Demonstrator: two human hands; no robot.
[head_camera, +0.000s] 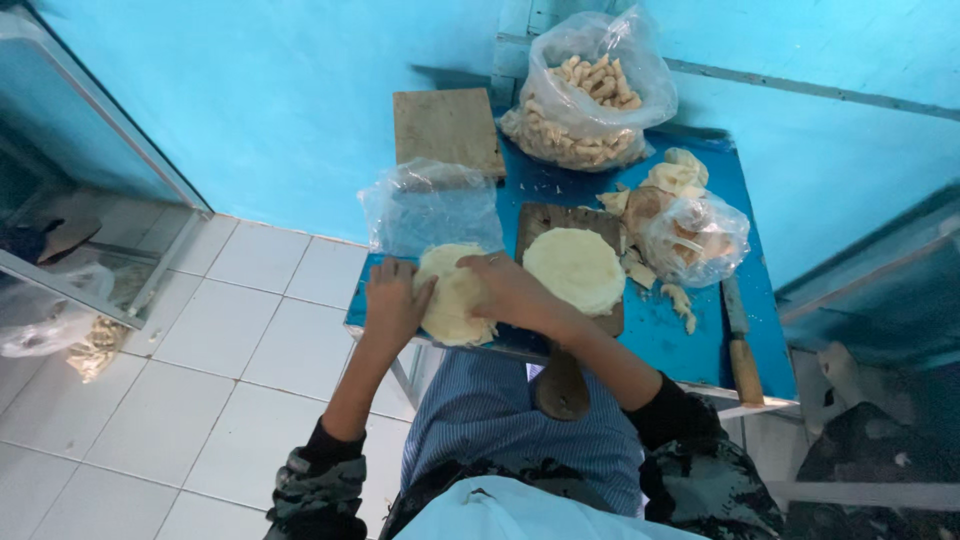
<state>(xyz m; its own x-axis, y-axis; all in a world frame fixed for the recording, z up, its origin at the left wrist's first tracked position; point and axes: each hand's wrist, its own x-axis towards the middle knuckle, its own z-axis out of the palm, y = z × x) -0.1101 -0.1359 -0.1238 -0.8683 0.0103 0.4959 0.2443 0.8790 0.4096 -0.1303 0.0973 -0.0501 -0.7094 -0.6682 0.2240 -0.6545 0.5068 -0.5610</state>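
Blue table (655, 335), turquoise walls, white tiles; left hand (393, 300) and right hand (512, 290) flat, open, pressing soft pale dough (450, 300)

Pale cream dough (452, 300) and a matching disc (574, 268) sit at centre frame on a bright blue table (700, 345), against turquoise walls (280, 100). White floor tiles (200, 400) (grey-grouted) fill the lower left; a blue pinstriped apron (500, 420) shows below.
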